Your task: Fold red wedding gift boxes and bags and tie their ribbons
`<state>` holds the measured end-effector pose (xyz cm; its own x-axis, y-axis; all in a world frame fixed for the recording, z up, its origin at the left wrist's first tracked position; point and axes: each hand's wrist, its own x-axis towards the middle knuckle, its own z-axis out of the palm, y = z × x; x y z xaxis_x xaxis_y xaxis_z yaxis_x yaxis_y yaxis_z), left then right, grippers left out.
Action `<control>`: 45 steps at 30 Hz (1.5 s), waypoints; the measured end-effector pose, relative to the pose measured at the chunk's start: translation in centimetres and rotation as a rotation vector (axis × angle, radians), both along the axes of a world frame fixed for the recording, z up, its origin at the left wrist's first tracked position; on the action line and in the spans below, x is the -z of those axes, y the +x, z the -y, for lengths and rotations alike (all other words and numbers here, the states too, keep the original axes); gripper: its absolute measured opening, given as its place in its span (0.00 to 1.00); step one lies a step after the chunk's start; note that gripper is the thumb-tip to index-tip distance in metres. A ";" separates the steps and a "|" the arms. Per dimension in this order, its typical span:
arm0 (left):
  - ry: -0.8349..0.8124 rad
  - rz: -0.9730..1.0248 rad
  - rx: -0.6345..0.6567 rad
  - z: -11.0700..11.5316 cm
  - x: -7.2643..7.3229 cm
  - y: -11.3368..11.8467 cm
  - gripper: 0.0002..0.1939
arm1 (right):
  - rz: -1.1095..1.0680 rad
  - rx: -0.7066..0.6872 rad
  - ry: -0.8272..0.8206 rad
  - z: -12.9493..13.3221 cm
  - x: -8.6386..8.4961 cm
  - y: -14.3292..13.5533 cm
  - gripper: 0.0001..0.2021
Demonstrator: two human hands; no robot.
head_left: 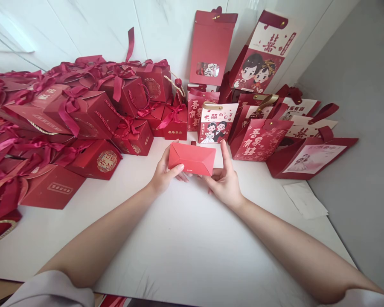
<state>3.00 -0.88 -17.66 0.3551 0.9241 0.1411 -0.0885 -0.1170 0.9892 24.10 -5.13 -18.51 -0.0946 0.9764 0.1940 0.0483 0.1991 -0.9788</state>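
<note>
A red paper gift box (192,157) is held up over the white table, its folded base turned towards me. My left hand (169,170) grips the box's left end, with the thumb along its lower edge and the other fingers behind and below. At the right end, my right hand (224,179) holds the lower corner between thumb and curled fingers, while its index finger points up beside the box. A small dark red tab shows above the box's top edge. Just behind it stands a small box with a cartoon wedding couple (218,123).
Many red boxes with ribbon bows (86,111) are piled on the left. Several red and white gift boxes (265,136) stand at the back right, with a tall red windowed box (211,47) among them. White paper (305,200) lies by the grey wall (355,140).
</note>
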 end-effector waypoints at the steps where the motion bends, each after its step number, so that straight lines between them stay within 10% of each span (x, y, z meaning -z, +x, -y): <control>1: 0.007 0.004 -0.001 0.0 0.0 0.0 0.48 | 0.021 0.002 0.015 0.1 0.0 0.0 0.52; 15: -0.001 0.031 -0.067 -0.2 0.2 -0.1 0.41 | 0.121 -0.074 0.087 0.0 0.6 0.5 0.38; 24: 0.050 0.005 -0.091 0.0 0.0 0.3 0.36 | 0.686 0.334 0.645 -0.8 0.1 0.4 0.40; 45: -0.036 -0.025 0.102 0.5 -0.3 0.6 0.46 | 0.569 0.186 0.683 -1.0 0.2 0.5 0.33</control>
